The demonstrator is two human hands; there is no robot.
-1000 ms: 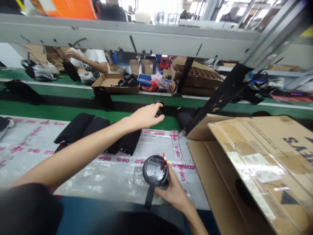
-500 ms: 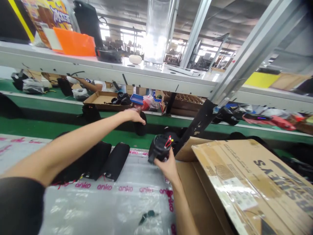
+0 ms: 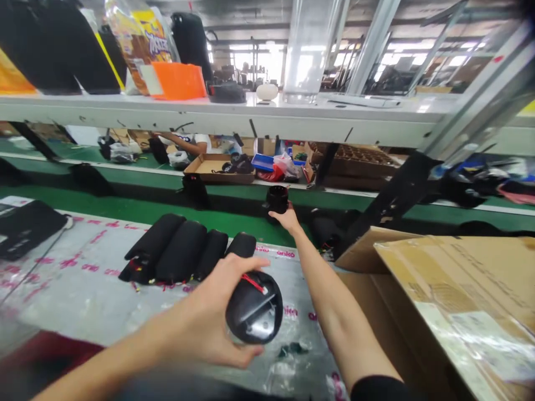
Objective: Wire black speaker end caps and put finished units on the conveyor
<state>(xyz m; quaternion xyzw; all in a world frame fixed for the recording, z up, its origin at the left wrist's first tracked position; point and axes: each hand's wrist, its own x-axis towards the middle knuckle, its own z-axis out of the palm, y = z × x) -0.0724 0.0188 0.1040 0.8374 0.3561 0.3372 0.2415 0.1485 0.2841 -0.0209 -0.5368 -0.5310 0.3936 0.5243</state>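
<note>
My left hand (image 3: 217, 312) is wrapped round a black cylinder (image 3: 254, 314), close to the camera. Its end faces me, glossy with a raised bar across it and a red wire with a small white plug. Farther out, my right hand (image 3: 286, 216) grips a black round part (image 3: 277, 199) over the green belt. The underside of that part is hidden by shadow. Beyond my left hand, several black cloth-covered cylinders (image 3: 180, 253) lie side by side on the plastic-covered table (image 3: 96, 245), with coloured wire ends poking out toward me.
An open cardboard box (image 3: 460, 289) stands at the right. Above the green belt (image 3: 234, 228) runs a white shelf (image 3: 251, 120) bearing an orange holder (image 3: 179, 81) and a clear tube (image 3: 307, 50). A dark post (image 3: 384, 200) rises beside the box. Another person's arm (image 3: 188, 146) shows behind.
My left hand has come back from the belt toward me with a black cylinder. My right hand has moved from beside the box out over the belt, still holding a black round part.
</note>
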